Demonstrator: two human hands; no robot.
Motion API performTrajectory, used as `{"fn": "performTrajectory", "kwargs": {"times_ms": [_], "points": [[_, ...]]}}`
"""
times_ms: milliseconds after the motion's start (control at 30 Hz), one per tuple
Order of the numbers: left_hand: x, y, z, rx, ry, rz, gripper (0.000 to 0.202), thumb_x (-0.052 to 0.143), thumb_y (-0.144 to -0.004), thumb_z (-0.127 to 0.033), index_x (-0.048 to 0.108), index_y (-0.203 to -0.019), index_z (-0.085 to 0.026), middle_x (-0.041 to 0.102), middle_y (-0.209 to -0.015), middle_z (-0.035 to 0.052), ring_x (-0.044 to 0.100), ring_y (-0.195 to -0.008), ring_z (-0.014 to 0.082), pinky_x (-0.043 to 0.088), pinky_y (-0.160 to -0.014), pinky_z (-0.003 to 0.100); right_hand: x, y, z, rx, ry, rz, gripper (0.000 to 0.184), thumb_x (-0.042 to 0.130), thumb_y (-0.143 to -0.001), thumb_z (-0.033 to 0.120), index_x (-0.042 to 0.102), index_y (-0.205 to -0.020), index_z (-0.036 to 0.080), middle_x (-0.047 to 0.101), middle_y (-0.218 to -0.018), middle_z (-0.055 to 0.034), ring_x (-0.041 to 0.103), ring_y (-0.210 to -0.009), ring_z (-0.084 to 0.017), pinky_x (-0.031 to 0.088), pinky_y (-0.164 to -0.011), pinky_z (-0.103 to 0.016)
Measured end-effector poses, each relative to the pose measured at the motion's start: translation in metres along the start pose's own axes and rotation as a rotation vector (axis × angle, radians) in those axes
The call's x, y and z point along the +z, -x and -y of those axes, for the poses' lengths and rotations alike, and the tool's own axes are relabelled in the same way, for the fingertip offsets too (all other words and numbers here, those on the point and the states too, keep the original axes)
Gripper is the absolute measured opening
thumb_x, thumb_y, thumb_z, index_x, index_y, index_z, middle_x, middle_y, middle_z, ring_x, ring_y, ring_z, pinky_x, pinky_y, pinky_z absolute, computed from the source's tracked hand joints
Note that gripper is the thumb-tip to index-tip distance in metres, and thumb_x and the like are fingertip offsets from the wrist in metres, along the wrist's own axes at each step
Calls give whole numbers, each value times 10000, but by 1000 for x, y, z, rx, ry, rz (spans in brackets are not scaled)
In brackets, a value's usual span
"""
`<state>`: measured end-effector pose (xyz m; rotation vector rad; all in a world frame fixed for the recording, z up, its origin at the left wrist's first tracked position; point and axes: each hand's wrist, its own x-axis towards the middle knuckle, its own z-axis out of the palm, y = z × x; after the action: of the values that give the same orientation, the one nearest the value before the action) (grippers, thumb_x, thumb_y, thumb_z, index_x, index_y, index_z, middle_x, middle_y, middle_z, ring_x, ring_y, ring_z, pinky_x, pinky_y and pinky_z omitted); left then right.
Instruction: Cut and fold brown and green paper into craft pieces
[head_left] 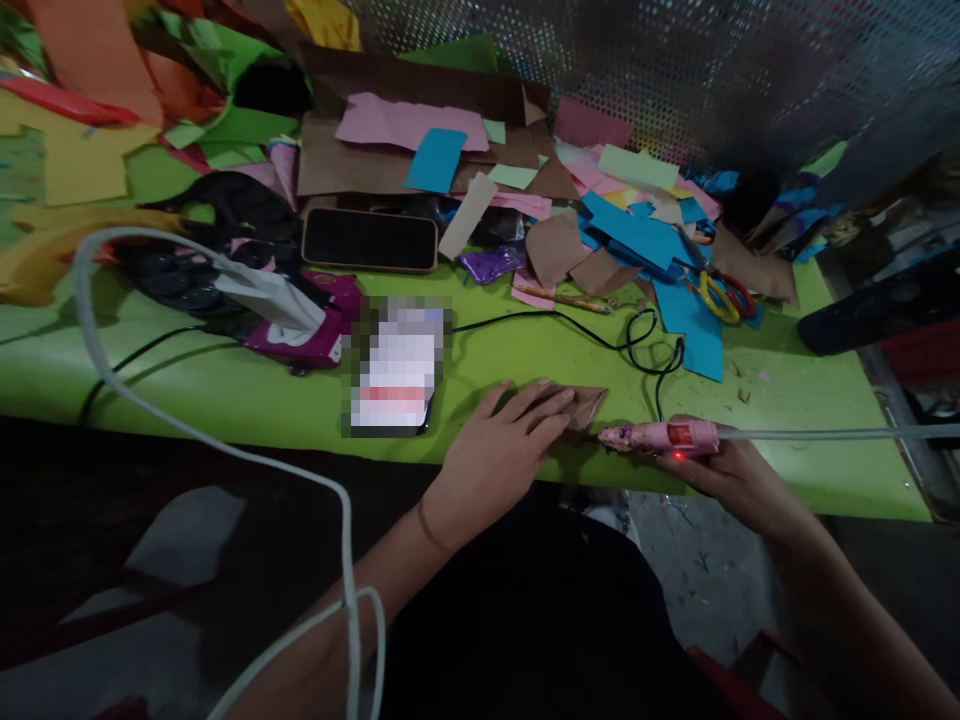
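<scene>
My left hand [504, 447] lies palm down near the table's front edge, fingers stretched out over a small folded piece of brown paper [589, 404] and partly covering it. In my right hand [739, 475] is a pink glue gun [652, 438], its smeared nozzle pointing left, close beside the brown paper. A red light glows on the gun's underside. From its back a long translucent glue stick [832, 433] runs out to the right. A black cord [577, 318] trails across the table near the gun.
The green table [810, 420] holds a lit phone [397, 375], a dark phone [369, 240] and a magenta power strip [300, 340] with a white charger [274, 300]. Scissors [724, 298] lie on blue paper scraps [637, 235]. A white cable [225, 440] loops over the left side.
</scene>
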<state>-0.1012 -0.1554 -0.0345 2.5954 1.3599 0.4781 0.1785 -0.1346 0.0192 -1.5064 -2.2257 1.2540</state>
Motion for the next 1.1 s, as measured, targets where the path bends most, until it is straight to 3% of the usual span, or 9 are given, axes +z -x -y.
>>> {"fn": "performTrajectory", "kwargs": {"times_ms": [167, 667, 867, 1100], "points": [[0, 0, 0, 1, -7, -2, 363, 481, -912, -161, 541, -1261, -242, 475, -1487, 17, 381, -1394, 220, 325, -1106, 482, 0, 2, -4, 2, 45, -5, 328, 546, -913, 443, 690, -1153, 272, 703, -1074, -50, 671, -968, -255, 564, -804, -356], [2, 0, 1, 0, 2, -3, 367, 499, -914, -187, 536, -1275, -241, 482, -1480, 29, 379, -1396, 223, 318, -1107, 488, -1, 3, 4, 8, 128, -36, 292, 542, -898, 483, 706, -909, 241, 681, -842, -43, 660, -747, -221, 542, -655, -333], [1, 0, 1, 4, -7, 0, 367, 473, -936, -197, 522, -1296, -242, 471, -1489, 20, 382, -1394, 227, 320, -1103, 484, -5, -1, 4, 24, 116, -80, 332, 541, -892, 498, 716, -1068, 277, 730, -956, -52, 682, -924, -278, 563, -774, -368], [1, -1, 1, 10, -24, -26, 263, 417, -976, -252, 576, -1186, -244, 486, -1478, 13, 381, -1399, 209, 333, -1097, 478, -7, -5, -9, 39, 183, -149, 391, 523, -906, 501, 684, -1166, 256, 734, -1062, -50, 687, -957, -285, 557, -835, -404]]}}
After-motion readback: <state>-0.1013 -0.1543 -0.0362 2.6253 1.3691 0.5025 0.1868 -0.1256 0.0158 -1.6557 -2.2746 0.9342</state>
